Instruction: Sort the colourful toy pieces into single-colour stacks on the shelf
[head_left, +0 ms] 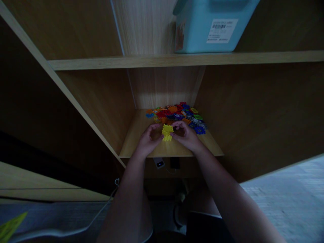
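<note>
Between my two hands is a small block of joined yellow gear-shaped plastic pieces (167, 131), held just above the front part of the shelf board. My left hand (150, 139) grips its left side, with thumb and fingers curled in. From the right, my right hand (186, 136) pinches the same yellow pieces, thumb low and fingers high. Just behind my hands lies a loose heap of gear-shaped plastic pieces (174, 114) in red, orange, blue, purple, green and yellow. My right hand hides part of the heap's front edge.
Wooden side walls enclose this shelf board (134, 141). Above it, an upper shelf (152, 61) carries a light blue plastic bin (202, 37) with a barcode label. Below hang a small white device (159, 163) and a cable. A white cord (98, 209) runs along the floor at left.
</note>
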{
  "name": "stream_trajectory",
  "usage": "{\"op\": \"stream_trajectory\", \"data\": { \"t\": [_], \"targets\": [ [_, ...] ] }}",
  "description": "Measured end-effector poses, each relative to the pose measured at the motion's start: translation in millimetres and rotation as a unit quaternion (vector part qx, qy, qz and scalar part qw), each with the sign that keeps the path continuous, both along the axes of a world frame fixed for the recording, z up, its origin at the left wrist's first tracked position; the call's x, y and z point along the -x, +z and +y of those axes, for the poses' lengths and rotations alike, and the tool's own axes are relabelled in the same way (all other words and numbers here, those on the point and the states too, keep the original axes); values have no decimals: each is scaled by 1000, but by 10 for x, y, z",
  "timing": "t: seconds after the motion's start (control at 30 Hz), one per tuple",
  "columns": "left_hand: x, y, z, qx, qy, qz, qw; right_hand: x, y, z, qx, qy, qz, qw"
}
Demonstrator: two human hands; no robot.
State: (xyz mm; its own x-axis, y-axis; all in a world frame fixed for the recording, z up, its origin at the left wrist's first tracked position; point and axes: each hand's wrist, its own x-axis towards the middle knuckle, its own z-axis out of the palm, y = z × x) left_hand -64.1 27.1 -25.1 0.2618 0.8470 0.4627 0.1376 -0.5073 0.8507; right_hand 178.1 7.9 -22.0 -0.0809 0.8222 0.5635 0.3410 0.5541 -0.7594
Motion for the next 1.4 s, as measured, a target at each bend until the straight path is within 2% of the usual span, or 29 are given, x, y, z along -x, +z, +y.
{"op": "stream_trajectory", "data": {
  "t": [0.4,0.67,1.07,1.4],
  "targets": [
    [-7,33,-28,-3,-23,19,1000,-3,31,-25,21,13,-20,1000],
    [0,29,-20,-16,-14,41,999,-9,-6,-8,16,23,-33,999],
    [-11,59,-42,-17,-7,54,998,12,54,-42,31,19,-39,999],
    [-6,21,-20,-19,-8,49,999,24,66,-54,31,18,-37,999]
  ]
}}
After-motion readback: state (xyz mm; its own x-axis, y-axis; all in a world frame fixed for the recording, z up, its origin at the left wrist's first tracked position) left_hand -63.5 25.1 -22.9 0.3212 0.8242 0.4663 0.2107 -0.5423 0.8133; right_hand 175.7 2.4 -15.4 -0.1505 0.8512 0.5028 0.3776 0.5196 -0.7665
